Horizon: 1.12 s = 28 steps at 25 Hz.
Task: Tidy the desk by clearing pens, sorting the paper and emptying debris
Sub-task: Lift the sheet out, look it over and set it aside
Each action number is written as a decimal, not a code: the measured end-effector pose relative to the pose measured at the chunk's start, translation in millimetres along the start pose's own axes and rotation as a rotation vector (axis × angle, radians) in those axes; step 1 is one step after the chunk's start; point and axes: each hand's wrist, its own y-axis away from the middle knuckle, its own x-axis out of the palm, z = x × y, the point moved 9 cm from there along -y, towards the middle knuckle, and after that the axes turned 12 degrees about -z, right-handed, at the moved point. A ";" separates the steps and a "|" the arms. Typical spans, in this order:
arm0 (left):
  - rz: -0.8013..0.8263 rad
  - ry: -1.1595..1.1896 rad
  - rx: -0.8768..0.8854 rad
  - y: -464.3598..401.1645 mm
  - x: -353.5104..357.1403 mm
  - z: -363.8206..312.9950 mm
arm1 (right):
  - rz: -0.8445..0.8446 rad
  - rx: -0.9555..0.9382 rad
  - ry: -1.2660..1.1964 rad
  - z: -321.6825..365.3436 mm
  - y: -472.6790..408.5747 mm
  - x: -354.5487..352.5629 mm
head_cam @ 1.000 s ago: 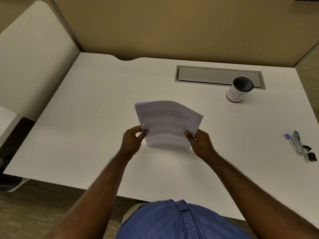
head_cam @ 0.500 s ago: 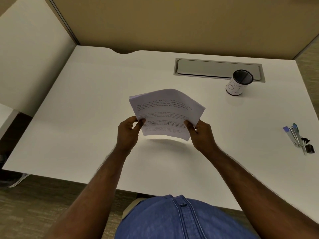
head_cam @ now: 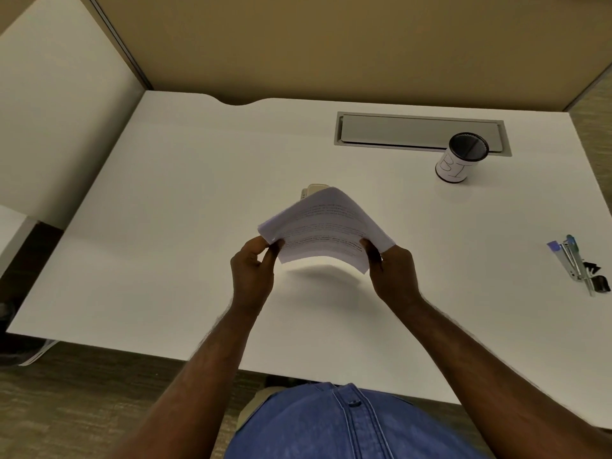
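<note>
A stack of printed white paper (head_cam: pixel 326 226) hangs above the middle of the white desk (head_cam: pixel 172 226), bowed upward in the centre, its shadow on the desk below. My left hand (head_cam: pixel 253 270) pinches its lower left corner and my right hand (head_cam: pixel 392 273) grips its lower right corner. A small beige object (head_cam: pixel 313 189) shows on the desk just behind the top edge of the paper, mostly hidden. A black mesh pen cup (head_cam: pixel 462 159) with a white label stands at the back right; its inside looks dark.
A stapler with blue parts, and black binder clips (head_cam: pixel 578 265) lie near the desk's right edge. A grey cable tray lid (head_cam: pixel 397 132) is set into the desk at the back. Beige partition walls close the back and left. My blue shirt (head_cam: pixel 347 425) is at the bottom.
Both hands have lifted the paper off the desk and tilted it flatter, so it now bows upward. A small beige object behind it has come into view.
</note>
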 end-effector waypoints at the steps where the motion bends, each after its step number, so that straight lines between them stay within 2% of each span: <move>1: -0.006 0.003 0.017 1.9 -0.5 -0.6 | 0.006 -0.021 -0.006 1.1 1.3 0.3; 6: -0.032 -0.015 0.074 5.1 -1.8 -2.5 | -0.032 -0.071 -0.001 2.2 2.7 -0.6; 12: -0.035 0.024 0.010 7.5 -1.3 -1.9 | -0.022 -0.035 0.012 -5.0 -0.3 0.0; 15: -0.043 0.066 -0.001 2.4 -5.1 -9.0 | 0.057 -0.016 0.074 -19.3 -16.0 3.6; 17: -0.014 0.084 -0.011 -2.7 -5.9 -13.3 | 0.079 -0.080 0.086 -22.0 -27.3 0.6; 21: 0.091 0.131 -0.053 -16.3 -1.4 -18.7 | 0.090 -0.036 -0.002 -17.1 -39.9 -4.4; 28: 0.071 0.227 -0.083 -57.4 -11.1 -41.6 | 0.095 -0.045 -0.068 17.3 -80.8 16.1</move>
